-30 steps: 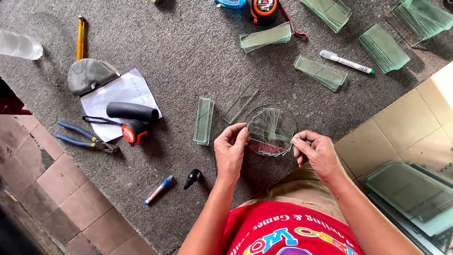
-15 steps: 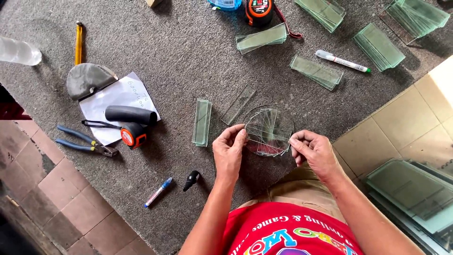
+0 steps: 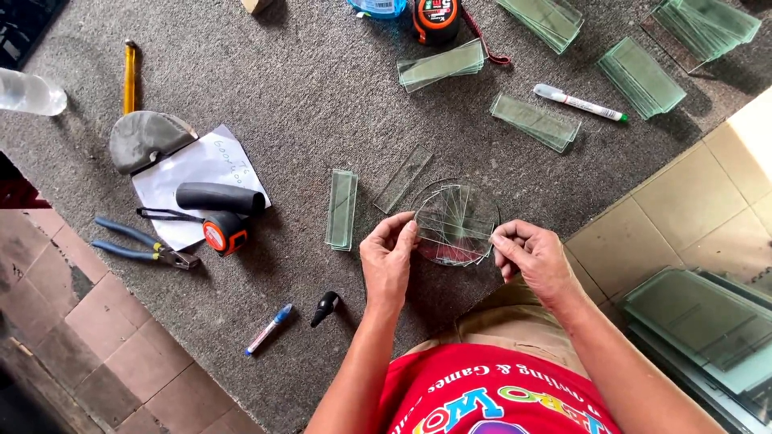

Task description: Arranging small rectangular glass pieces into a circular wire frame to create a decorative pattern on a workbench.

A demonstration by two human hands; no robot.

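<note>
I hold a round glass disc (image 3: 457, 223) between my two hands, just above the grey carpet (image 3: 305, 104) that covers this part of the floor. My left hand (image 3: 389, 259) pinches the disc's left edge with thumb and fingertips closed on the glass, and my right hand (image 3: 532, 257) grips the right edge the same way, fingers curled in. Several narrow clear strips show fanned across the disc (I cannot tell whether they rest on it or lie under it). Just left of the disc a small stack of glass strips (image 3: 342, 209) lies on the carpet, and a single clear strip (image 3: 404, 178) lies slanted between that stack and the disc. Farther left of the disc sit an orange tape measure (image 3: 222, 234), a black cylinder (image 3: 219, 197) on a sheet of white paper (image 3: 193, 173), and blue-handled pliers (image 3: 137, 249). Below and left of the disc, near my left forearm, lie a small black tool (image 3: 325, 307) and a blue-capped pen (image 3: 268, 329). Up and to the right of the disc lie a white marker with a green cap (image 3: 581, 103) and more stacks of glass strips (image 3: 535, 121), well apart from my hands.
</note>
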